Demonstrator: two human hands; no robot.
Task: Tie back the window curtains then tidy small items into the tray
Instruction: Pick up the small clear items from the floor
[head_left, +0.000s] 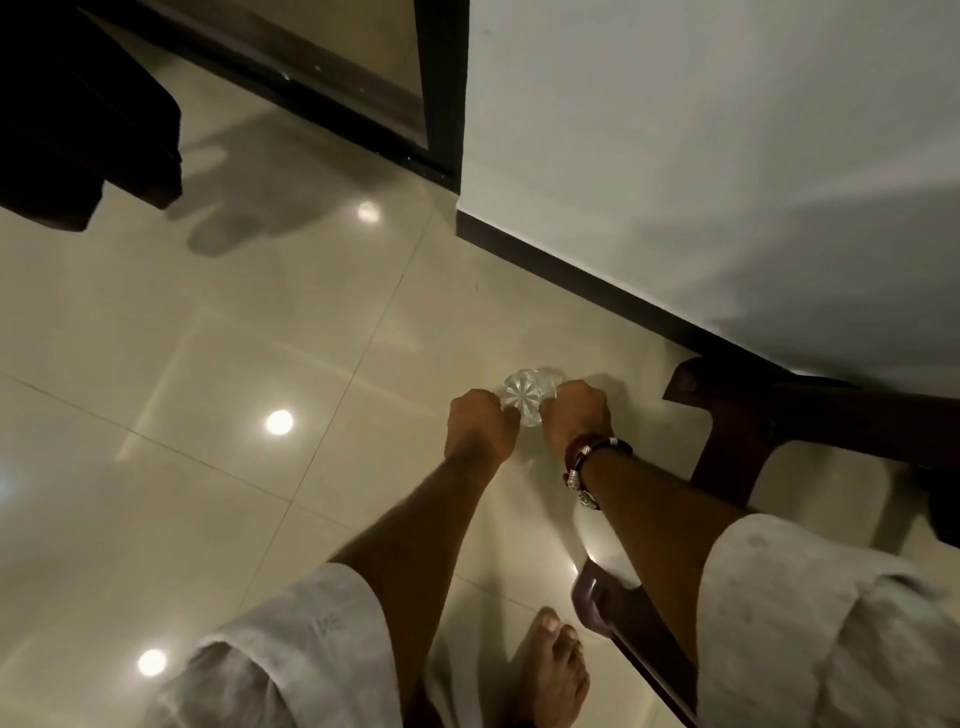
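— Looking down from the head view, what was seen between the hands?

— A small clear glass piece (529, 399) with a cut star pattern was held up above the glossy tiled floor (208, 467), out in front of the body. It was gripped from both sides. Whether it was a dish, a knob or a stopper could not be told.

— How were the fingers placed?

— The left hand (480, 425) was curled, with its fingers closed against the left edge of the glass. The right hand (576, 415) was likewise curled, its fingers clamped on the right edge. Only the backs of both hands were shown, so the fingertips themselves were hidden under the glass.

— Was anything worn on the arms?

— A dark bracelet with metal beads (587, 462) was seen around the right wrist. Pale rolled sleeves (291, 649) were seen at both forearms.

— And around the person?

— A bare foot (553, 670) was planted on the tiles below the arms. A dark wooden piece of furniture (727, 441) was stood just to the right, against a white wall (727, 156) edged by a dark skirting board (597, 283). A dark door frame (441, 104) was seen at the top, and ceiling lights were reflected as bright spots in the floor.
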